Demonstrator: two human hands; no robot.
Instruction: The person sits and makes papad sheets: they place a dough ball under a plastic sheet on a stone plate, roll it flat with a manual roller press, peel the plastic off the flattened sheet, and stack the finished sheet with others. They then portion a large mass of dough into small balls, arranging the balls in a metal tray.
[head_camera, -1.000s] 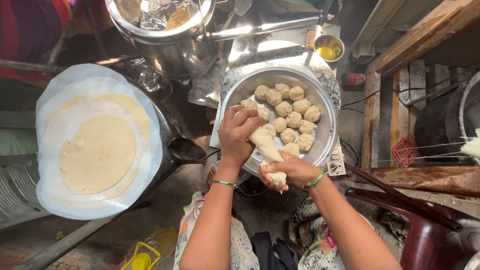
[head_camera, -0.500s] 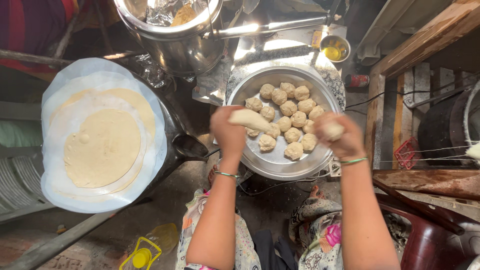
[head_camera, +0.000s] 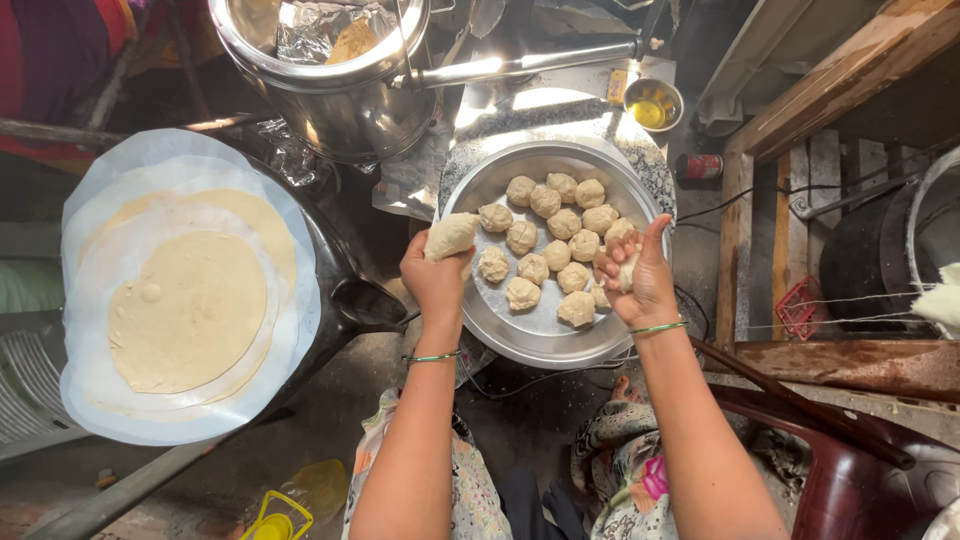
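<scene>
My left hand (head_camera: 436, 278) grips a large lump of pale dough (head_camera: 452, 236) at the left rim of a round steel tray (head_camera: 520, 325). My right hand (head_camera: 640, 278) is closed around a small piece of dough (head_camera: 627, 272) over the tray's right side. Several rolled dough balls (head_camera: 548, 238) lie in the tray, filling its upper and middle part. Both wrists wear thin green bangles.
A big round griddle with thin flat breads (head_camera: 185, 300) on white sheets sits at left. A large steel pot (head_camera: 330, 70) with a long handle stands behind the tray. A small bowl of yellow oil (head_camera: 652, 104) is at the back right. Wooden planks and a dark red chair lie right.
The hands, joined on one long dough piece a second ago, have pulled apart. The left keeps the big lump; the right holds a small torn piece and has lowered toward the tray.
</scene>
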